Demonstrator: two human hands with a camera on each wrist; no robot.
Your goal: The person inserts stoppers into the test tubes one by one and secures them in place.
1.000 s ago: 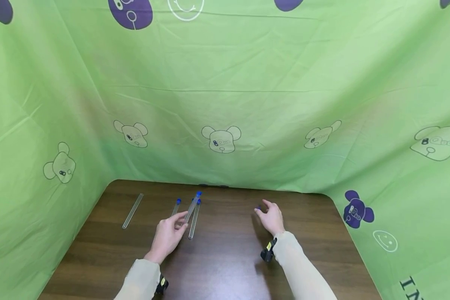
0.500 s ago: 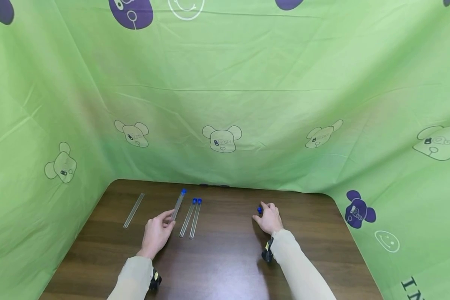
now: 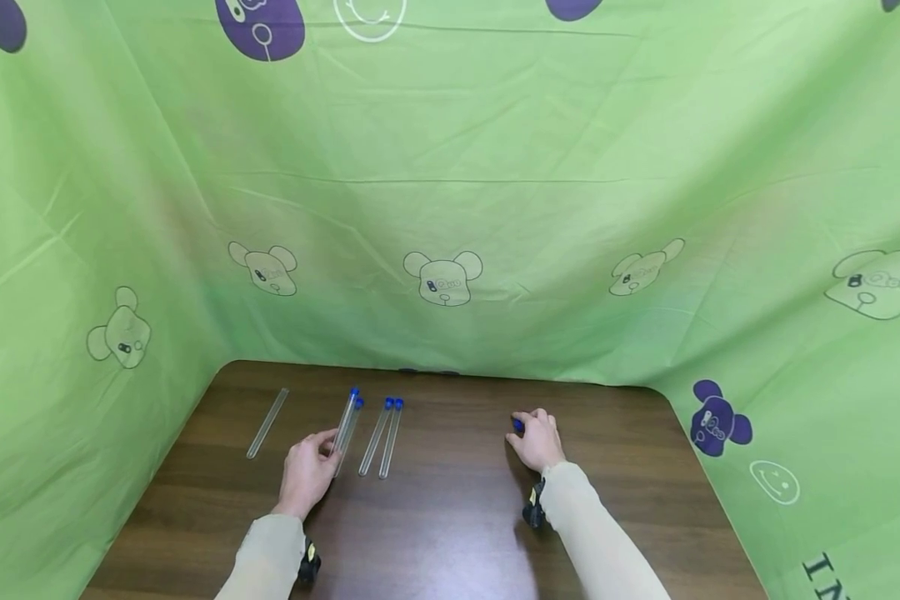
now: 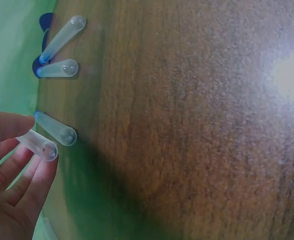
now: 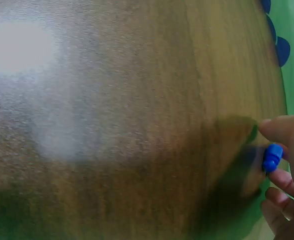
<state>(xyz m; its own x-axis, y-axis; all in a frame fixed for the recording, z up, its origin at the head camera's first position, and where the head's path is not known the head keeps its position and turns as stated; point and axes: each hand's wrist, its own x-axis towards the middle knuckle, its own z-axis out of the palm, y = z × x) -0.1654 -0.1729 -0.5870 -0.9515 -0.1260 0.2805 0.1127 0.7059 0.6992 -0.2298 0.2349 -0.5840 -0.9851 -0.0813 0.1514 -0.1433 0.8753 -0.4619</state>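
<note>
My left hand [image 3: 322, 446] pinches the lower end of a clear test tube with a blue cap [image 3: 347, 417]; the left wrist view shows this tube [image 4: 38, 145] between thumb and fingers [image 4: 14, 172]. Right beside it a second capped tube [image 3: 352, 427] [image 4: 57, 129] lies on the brown table [image 3: 450, 517]. Two more capped tubes [image 3: 384, 437] [image 4: 61, 50] lie side by side just to the right. An uncapped tube [image 3: 267, 422] lies further left. My right hand [image 3: 531, 429] pinches a loose blue cap [image 3: 518, 425] [image 5: 272, 157] just above the table.
Green printed cloth [image 3: 450, 208] hangs behind the table and drapes down both sides, close to the far edge. Black wrist cameras [image 3: 532, 510] sit on both sleeves. Bright glare spots lie on the wood in the wrist views.
My left hand has carried its capped tube leftwards, from over the right pair to beside another capped tube. My right hand has curled onto the blue cap.
</note>
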